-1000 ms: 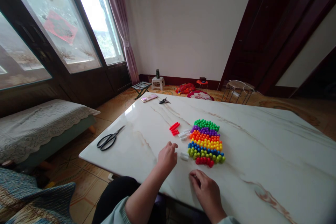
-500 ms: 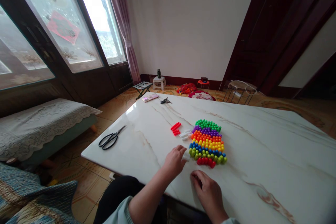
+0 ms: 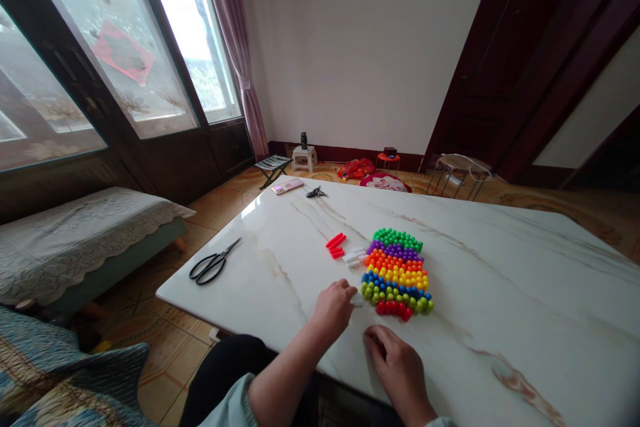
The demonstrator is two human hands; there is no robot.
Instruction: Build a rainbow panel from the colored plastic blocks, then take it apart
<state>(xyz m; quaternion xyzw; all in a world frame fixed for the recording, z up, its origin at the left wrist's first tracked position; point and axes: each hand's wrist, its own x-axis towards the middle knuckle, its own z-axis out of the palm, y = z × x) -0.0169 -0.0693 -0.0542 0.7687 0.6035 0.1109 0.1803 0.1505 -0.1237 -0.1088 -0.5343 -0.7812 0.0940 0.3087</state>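
Rows of coloured beads (image 3: pixel 397 272) lie together on the white marble table, green at the far side, then purple, orange, yellow, blue, olive and a short red row nearest me. My left hand (image 3: pixel 336 305) is closed left of the olive row, its fingertips at a small whitish clear piece (image 3: pixel 357 300). My right hand (image 3: pixel 396 361) rests on the table below the red row, fingers curled together; anything in them is hidden. White pieces (image 3: pixel 355 257) lie left of the orange beads, and red sticks (image 3: pixel 336 245) lie further left.
Black-handled scissors (image 3: pixel 210 267) lie on the left of the marble table (image 3: pixel 490 253). A pink phone (image 3: pixel 288 186) and a dark bunch of keys (image 3: pixel 316 193) are at the far edge. Beyond stand low stools; a cloth-covered bench (image 3: pixel 90 227) is at the left.
The fingers of my left hand have drawn in closer together over the whitish piece. My right hand has hardly moved. The view has shifted very slightly.
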